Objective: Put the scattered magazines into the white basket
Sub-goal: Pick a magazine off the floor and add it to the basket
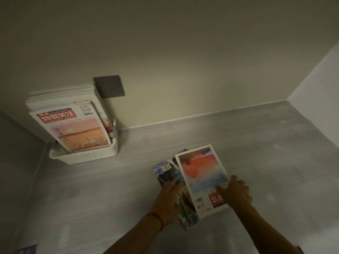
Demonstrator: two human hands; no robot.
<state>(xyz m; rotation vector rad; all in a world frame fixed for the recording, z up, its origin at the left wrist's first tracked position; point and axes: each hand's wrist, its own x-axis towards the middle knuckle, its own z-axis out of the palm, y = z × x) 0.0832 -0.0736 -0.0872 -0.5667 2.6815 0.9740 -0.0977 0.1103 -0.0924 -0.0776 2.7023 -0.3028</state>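
Both hands rest on two magazines lying on the floor: left hand (pixel 167 198) on the lower magazine (pixel 170 173), right hand (pixel 236 193) with fingers loosely bent on the top magazine (pixel 201 173). Neither grasps yet. Next, I judge, they gather both and carry them far up-left to the basket (pixel 88 156).

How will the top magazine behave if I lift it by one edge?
The top magazine looks thin, so it will probably sag. Its cover seems glossy, and it lies askew on the lower magazine, so it may slide.

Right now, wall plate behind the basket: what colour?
Dark grey wall plate, seen in the head view, above the white basket.
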